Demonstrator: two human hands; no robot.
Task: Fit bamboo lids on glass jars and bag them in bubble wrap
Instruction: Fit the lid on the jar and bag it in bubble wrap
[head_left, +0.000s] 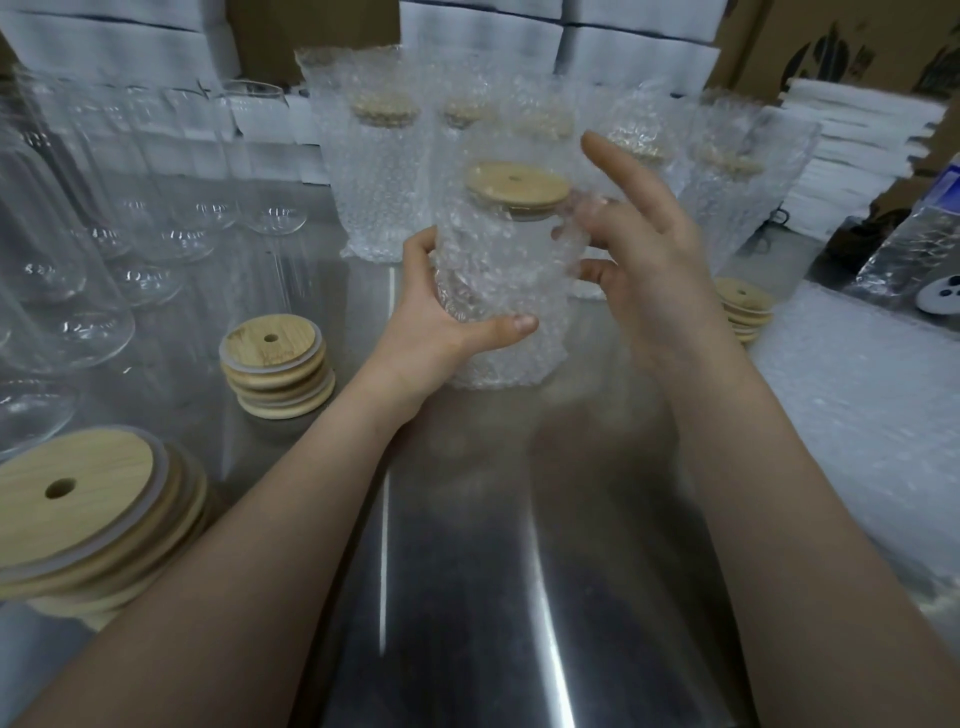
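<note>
- Tabletop of steel runs from near to far; bare jars stand at the far left, bagged jars line the far middle, and lid stacks lie at the near left
- Bubble-wrap bag is held above the table's middle with the glass jar inside; its long axis is upright and its mouth faces up
- Right hand is just right of the bag, level with its mouth; the thumb touches the wrap and the forefinger points up and far; the other fingers blur behind the wrap, so I cannot tell whether they pinch it
- Left hand grips the bag's lower body from the left; the thumb is curled across the near face
- Bamboo lid sits flat on the jar, hole up; wrap rises behind it; the mouth lies left of the right hand, the nearer hand, which likely closes or settles it next
</note>
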